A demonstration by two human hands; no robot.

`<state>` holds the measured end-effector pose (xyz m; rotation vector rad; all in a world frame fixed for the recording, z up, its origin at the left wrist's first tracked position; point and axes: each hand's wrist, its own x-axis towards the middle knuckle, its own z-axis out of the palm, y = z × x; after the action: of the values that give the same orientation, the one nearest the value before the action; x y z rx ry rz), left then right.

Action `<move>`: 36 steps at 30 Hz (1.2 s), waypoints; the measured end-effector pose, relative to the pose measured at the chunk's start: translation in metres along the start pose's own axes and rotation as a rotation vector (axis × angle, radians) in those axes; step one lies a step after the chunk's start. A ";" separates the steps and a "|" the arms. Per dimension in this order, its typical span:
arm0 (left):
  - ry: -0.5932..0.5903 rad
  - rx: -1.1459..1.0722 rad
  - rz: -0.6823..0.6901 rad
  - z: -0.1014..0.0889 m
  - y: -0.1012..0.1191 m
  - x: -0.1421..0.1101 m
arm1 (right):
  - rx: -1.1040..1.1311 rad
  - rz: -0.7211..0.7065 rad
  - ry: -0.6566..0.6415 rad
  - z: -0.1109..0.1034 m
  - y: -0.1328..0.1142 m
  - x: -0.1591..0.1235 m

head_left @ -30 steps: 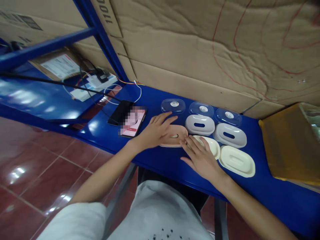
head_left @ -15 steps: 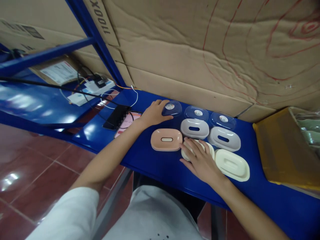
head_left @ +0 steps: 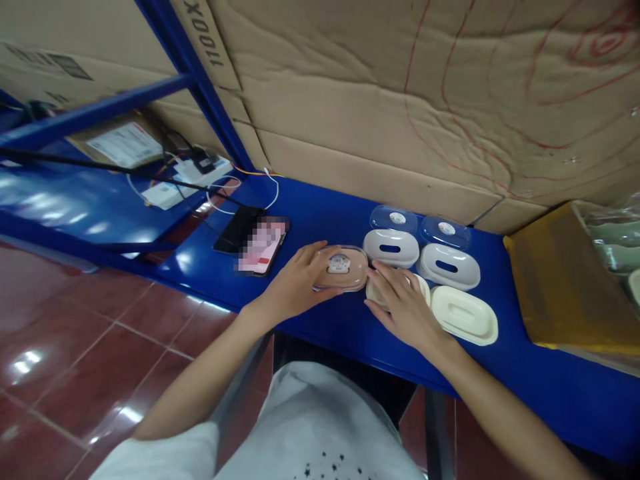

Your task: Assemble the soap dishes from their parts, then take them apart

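My left hand (head_left: 295, 283) grips the left edge of a clear oval lid (head_left: 339, 262) with a round sticker, thumb in front and fingers behind. The lid sits over a peach soap dish (head_left: 354, 279). My right hand (head_left: 407, 310) lies with fingers stretched over a cream oval tray (head_left: 376, 293), which it partly covers, its fingertips at the peach dish's right edge. To its right is a second cream tray (head_left: 465, 315). Behind are two white slotted trays (head_left: 390, 262) (head_left: 450, 268), and two more clear lids (head_left: 387, 219) (head_left: 443, 233) lie at the back.
A phone (head_left: 263, 245) and a black flat object (head_left: 237, 230) lie on the blue table (head_left: 320, 340) at left. A taped cardboard box (head_left: 565, 280) with wrapped items stands at right. Cardboard (head_left: 350, 100) lines the back. Cables and a power strip (head_left: 173, 190) are at far left.
My left hand has brought the clear lid from the back row toward me, onto the peach dish. My right hand stays over the cream tray.
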<state>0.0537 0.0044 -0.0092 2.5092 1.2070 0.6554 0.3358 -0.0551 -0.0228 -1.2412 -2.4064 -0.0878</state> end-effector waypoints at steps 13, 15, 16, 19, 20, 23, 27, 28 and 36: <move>-0.009 0.060 0.050 0.012 -0.001 0.006 | 0.052 0.034 -0.090 0.005 0.009 0.000; -0.004 0.075 0.041 0.012 -0.004 0.005 | 0.044 0.031 -0.095 0.005 0.010 -0.001; -0.007 0.087 0.028 0.011 -0.006 0.005 | 0.038 0.025 -0.095 0.005 0.010 -0.001; 0.003 0.160 -0.018 0.006 -0.016 0.012 | 0.019 0.018 -0.081 0.004 0.011 -0.002; 0.020 0.192 -0.026 0.004 -0.017 0.016 | 0.012 0.027 -0.074 0.002 0.012 -0.001; 0.059 0.251 0.013 0.000 -0.007 0.031 | -0.007 0.066 -0.047 -0.007 0.021 -0.001; -0.021 0.181 0.223 0.014 0.033 0.041 | -0.042 0.152 0.037 -0.020 0.044 -0.003; -0.063 0.158 0.291 0.021 0.043 0.042 | -0.055 0.176 0.057 -0.021 0.050 -0.005; -0.136 0.130 0.382 0.041 0.059 0.053 | -0.107 0.203 0.048 -0.019 0.069 -0.012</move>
<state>0.1429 0.0076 -0.0045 2.8728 0.7503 0.4909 0.4028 -0.0277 -0.0198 -1.5068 -2.2472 -0.1845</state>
